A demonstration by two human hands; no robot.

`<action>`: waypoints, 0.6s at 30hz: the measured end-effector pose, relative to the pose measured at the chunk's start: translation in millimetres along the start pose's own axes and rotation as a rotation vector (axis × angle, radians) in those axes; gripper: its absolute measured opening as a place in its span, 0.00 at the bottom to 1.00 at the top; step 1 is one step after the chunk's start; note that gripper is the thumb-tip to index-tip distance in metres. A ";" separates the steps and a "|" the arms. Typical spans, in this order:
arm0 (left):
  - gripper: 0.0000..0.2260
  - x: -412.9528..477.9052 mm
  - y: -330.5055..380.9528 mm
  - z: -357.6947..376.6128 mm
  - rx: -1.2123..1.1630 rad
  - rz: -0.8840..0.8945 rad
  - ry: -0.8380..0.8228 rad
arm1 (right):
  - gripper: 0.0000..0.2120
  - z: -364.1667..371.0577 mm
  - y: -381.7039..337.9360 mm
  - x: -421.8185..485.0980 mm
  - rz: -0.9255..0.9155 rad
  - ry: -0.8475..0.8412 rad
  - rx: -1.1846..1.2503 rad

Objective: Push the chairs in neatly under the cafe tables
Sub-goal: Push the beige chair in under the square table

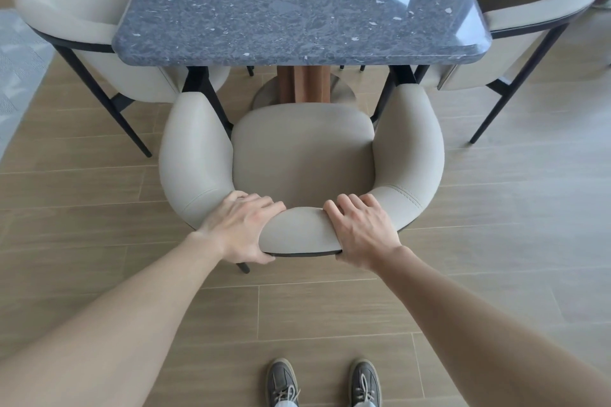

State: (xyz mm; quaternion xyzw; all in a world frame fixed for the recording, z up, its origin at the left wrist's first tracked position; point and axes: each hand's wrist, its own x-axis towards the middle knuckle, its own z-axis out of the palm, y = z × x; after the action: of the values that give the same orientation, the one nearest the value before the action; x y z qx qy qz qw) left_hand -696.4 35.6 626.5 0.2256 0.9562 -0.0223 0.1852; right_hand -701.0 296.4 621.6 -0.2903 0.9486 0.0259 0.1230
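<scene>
A cream padded chair (302, 155) with a curved back and black legs stands in front of me, facing a grey speckled stone table (297, 3). Its armrest tips sit just at the table's near edge; the seat is fully outside the tabletop. My left hand (239, 228) grips the left part of the chair's backrest, fingers over the top and thumb under the rim. My right hand (360, 230) grips the backrest a little to the right of centre in the same way.
Two more cream chairs stand at the table's sides, one at the left (76, 16) and one at the right (535, 10). The table's wooden pedestal (307, 84) rises behind the seat. My grey shoes (324, 383) stand on the wood-look floor. A pale rug (20, 53) lies far left.
</scene>
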 end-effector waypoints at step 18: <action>0.34 9.4 -6.1 -4.9 -0.026 -0.064 -0.003 | 0.35 -6.4 7.5 12.3 -0.025 0.013 0.004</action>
State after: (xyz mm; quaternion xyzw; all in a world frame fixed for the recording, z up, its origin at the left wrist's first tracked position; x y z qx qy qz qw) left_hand -708.5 34.7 627.4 0.1926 0.9628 -0.0159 0.1888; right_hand -716.5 295.1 624.6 -0.3021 0.9458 0.0207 0.1176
